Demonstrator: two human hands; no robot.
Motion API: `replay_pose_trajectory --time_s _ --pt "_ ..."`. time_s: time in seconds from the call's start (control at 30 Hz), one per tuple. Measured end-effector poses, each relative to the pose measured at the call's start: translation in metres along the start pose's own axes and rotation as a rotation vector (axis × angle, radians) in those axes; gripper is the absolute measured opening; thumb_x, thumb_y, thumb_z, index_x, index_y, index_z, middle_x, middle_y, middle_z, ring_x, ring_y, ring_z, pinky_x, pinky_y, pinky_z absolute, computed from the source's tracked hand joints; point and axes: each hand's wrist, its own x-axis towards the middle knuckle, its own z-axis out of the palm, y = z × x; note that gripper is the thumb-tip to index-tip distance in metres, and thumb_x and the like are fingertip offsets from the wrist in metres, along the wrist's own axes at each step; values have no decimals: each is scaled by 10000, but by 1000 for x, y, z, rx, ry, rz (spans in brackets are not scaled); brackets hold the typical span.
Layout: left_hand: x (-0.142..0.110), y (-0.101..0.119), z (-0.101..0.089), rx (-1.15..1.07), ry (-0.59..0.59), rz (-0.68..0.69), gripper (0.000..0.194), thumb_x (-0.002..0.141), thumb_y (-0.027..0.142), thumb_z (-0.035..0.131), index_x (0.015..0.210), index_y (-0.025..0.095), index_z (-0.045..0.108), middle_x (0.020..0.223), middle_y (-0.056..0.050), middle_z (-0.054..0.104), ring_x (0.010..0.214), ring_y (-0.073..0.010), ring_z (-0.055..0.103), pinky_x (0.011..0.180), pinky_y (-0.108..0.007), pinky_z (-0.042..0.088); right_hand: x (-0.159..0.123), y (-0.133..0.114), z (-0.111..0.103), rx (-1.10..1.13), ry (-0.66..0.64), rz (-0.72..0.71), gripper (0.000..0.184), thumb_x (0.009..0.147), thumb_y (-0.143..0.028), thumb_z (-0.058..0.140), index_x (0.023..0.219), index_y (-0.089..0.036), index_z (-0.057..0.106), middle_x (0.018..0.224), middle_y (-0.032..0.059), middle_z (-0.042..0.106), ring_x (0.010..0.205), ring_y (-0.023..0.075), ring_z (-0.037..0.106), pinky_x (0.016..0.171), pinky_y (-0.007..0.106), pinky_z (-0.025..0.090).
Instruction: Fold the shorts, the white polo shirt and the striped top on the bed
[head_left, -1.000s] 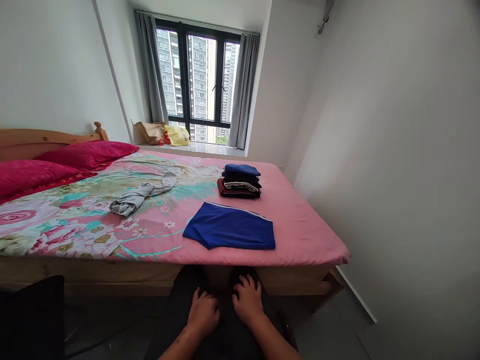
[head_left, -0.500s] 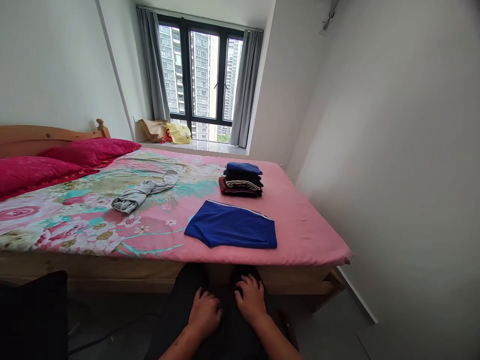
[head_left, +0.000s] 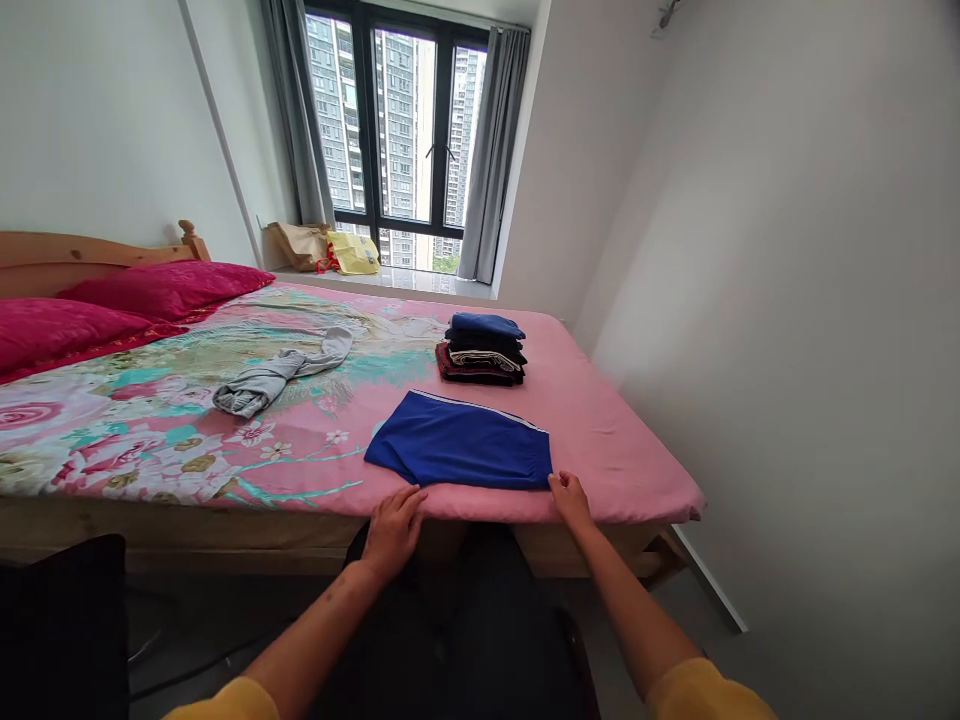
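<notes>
A pair of blue shorts (head_left: pixel 461 442), folded in half with a white stripe along its far side, lies flat near the front edge of the bed. My right hand (head_left: pixel 571 499) pinches the near right corner at the waistband. Beside the lower left point of the shorts, my left hand (head_left: pixel 395 527) rests at the mattress edge, fingers stretched towards the cloth and a little apart. Whether its fingertips grip any fabric is hard to see. Behind the shorts stands a stack of folded dark clothes (head_left: pixel 484 350), a blue piece on top.
A rolled grey garment (head_left: pixel 281 372) lies on the flowered sheet (head_left: pixel 187 430) to the left. Red pillows (head_left: pixel 169 300) lean by the wooden headboard (head_left: pixel 90 247). Paper bags (head_left: pixel 300 245) stand on the window sill. A white wall (head_left: pixel 787 300) bounds the right side.
Both hands have left my lap and reached forward to the near edge of the shorts. My right hand has taken hold of the right corner. The view has tilted slightly downward.
</notes>
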Motion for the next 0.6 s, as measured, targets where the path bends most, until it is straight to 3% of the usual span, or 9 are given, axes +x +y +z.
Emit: replay_pose_trajectory --time_s 0.13,0.27,0.43,0.6 --pt "35 -10 -1 96 -81 25 546 776 99 396 1293 242 499 1438 -20 429 1353 -212 319 1090 -397 236 36 -2 10 -11 -87 90 567 798 -412 516 1163 18 568 1140 266 605 1110 313 562 900 373 416" --pt "55 -22 7 105 -122 74 623 706 43 401 1291 231 504 1401 -33 479 1345 -229 336 1095 -460 187 61 -9 17 39 -161 160 462 745 -441 587 951 -37 676 997 234 671 1031 322 609 807 355 463" --pt "66 -34 14 96 -98 103 533 723 62 421 1211 212 575 1273 -85 594 1214 -259 496 1052 -509 233 76 -15 22 163 -244 251 415 668 -451 668 826 -68 683 918 203 699 899 301 666 702 311 514" --pt "69 -46 18 104 -17 179 456 723 66 474 1110 242 639 1231 -67 623 1176 -256 529 1041 -481 273 83 -16 29 319 -303 273 323 665 -399 667 815 -114 678 851 143 721 819 262 688 661 288 543"
